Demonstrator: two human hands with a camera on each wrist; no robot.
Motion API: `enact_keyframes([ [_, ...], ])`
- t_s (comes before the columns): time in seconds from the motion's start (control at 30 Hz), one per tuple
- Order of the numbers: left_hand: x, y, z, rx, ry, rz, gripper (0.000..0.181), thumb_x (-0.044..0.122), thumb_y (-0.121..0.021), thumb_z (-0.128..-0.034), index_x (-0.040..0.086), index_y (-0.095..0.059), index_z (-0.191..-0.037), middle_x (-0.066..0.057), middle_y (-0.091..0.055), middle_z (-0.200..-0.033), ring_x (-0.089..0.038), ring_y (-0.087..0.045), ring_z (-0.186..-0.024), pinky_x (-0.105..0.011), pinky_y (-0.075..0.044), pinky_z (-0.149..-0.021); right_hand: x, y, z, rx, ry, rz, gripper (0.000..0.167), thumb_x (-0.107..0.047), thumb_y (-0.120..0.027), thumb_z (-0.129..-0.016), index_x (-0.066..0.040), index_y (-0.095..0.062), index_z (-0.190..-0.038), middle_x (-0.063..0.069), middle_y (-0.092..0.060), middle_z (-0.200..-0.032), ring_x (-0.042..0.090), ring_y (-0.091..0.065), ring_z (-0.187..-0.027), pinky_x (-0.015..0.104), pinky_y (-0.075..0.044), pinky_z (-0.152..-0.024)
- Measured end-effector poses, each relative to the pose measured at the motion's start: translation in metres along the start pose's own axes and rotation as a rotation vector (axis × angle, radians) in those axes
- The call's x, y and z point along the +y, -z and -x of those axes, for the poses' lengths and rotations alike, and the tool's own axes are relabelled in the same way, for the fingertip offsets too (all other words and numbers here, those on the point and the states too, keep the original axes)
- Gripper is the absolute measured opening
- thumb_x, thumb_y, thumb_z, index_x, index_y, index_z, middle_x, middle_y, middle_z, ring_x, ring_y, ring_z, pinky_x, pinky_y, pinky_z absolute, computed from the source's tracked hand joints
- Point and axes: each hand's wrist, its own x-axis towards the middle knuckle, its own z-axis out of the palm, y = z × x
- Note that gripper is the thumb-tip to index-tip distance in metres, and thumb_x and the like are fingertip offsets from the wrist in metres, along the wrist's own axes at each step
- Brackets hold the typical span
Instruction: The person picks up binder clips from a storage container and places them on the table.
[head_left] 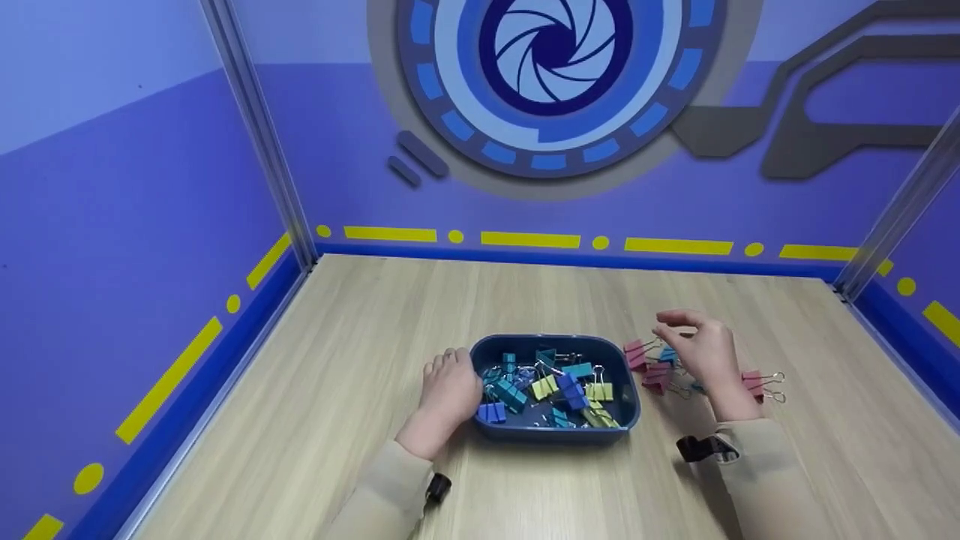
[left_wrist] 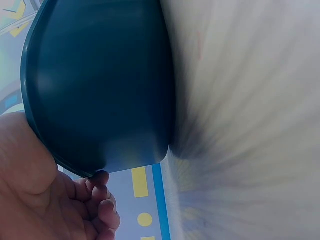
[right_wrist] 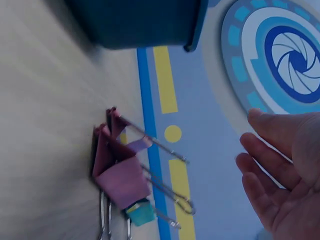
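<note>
A dark blue rectangular box (head_left: 555,434) holds several binder clips (head_left: 571,391) in blue, teal and yellow. At its left end my left hand (head_left: 450,382) grips the rim. In the left wrist view, curled fingertips (left_wrist: 100,179) touch the corner of the rim; the thumb is hidden. My right hand (head_left: 705,356) is raised over loose clips right of the box, thumb and fingers apart, nothing between them. Below it lie pink binder clips (head_left: 657,377) and a teal one (head_left: 667,355). Another pink clip (head_left: 753,384) sits partly behind the right wrist.
The box stands on a wood-grain table (head_left: 360,315). Blue-purple panels (head_left: 150,225) with yellow marks enclose the left, back and right sides. Metal posts (head_left: 259,135) rise at the back corners. Each wrist carries a black strap mount (head_left: 697,448).
</note>
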Motion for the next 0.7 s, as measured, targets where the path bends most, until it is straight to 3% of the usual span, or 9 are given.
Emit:
enact_keyframes([
  [0.27,0.000,-0.001,0.000,-0.006,0.000,0.002,0.033,0.015,-0.057,-0.0959,-0.006,-0.057,-0.121,-0.021,-0.062,-0.115,-0.037,-0.057,-0.107,-0.048,-0.042,-0.093,-0.023,-0.009,0.005,-0.077,0.087,-0.102,0.024,-0.011,-0.075,-0.092,-0.004,-0.076,-0.115,0.018,-0.076,-0.113,0.035,-0.076,-0.096,0.009,-0.052,-0.072],
  [0.5,0.000,-0.001,0.000,-0.005,-0.002,-0.008,0.031,0.015,-0.058,-0.0957,-0.005,-0.058,-0.119,-0.020,-0.062,-0.113,-0.037,-0.057,-0.107,-0.048,-0.042,-0.091,-0.048,-0.022,0.016,-0.219,0.129,-0.137,0.021,-0.008,-0.074,-0.092,-0.007,-0.076,-0.112,0.016,-0.076,-0.114,0.031,-0.076,-0.095,0.020,-0.057,-0.067],
  [0.7,0.000,-0.001,-0.001,-0.007,0.001,-0.022,0.033,0.016,-0.059,-0.0962,-0.006,-0.058,-0.120,-0.021,-0.062,-0.115,-0.037,-0.057,-0.108,-0.049,-0.042,-0.094,-0.066,-0.040,0.029,-0.275,0.314,-0.100,0.021,-0.003,-0.077,-0.087,-0.010,-0.077,-0.108,0.009,-0.077,-0.111,0.028,-0.074,-0.100,0.034,-0.060,-0.082],
])
